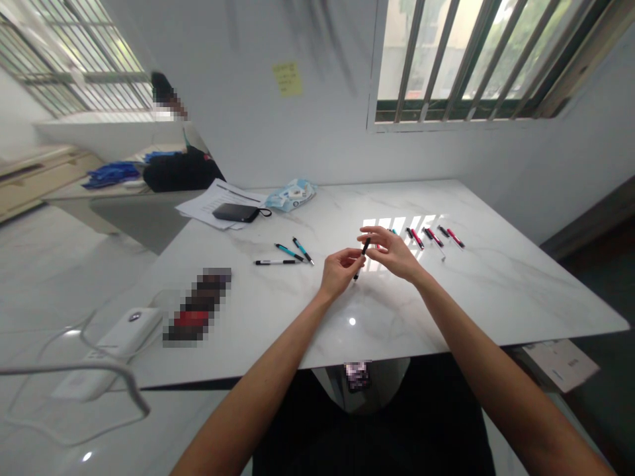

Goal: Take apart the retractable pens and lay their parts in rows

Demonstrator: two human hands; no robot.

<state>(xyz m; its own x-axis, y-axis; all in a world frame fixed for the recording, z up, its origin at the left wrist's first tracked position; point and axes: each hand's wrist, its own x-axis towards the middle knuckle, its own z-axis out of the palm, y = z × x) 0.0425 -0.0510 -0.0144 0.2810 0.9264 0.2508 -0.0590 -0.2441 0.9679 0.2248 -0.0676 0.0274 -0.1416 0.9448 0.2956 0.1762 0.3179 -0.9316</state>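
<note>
pinching a black-ended pen (366, 245) in left fingers (351, 254), holding right fingers (381, 233) loosely spread beside its upper end; probably light, stiff, slightly slick, best gripped mid-barrel.

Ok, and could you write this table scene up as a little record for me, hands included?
Left hand: pinching a slim pen
Right hand: fingers spread close to the pen's upper end; contact unclear
Left side: two blue-and-black pens, one white-and-black pen
Right side: several red-and-black pens
Far side: black case on papers, near a blue-and-white packet
Surface: white marbled table
</note>
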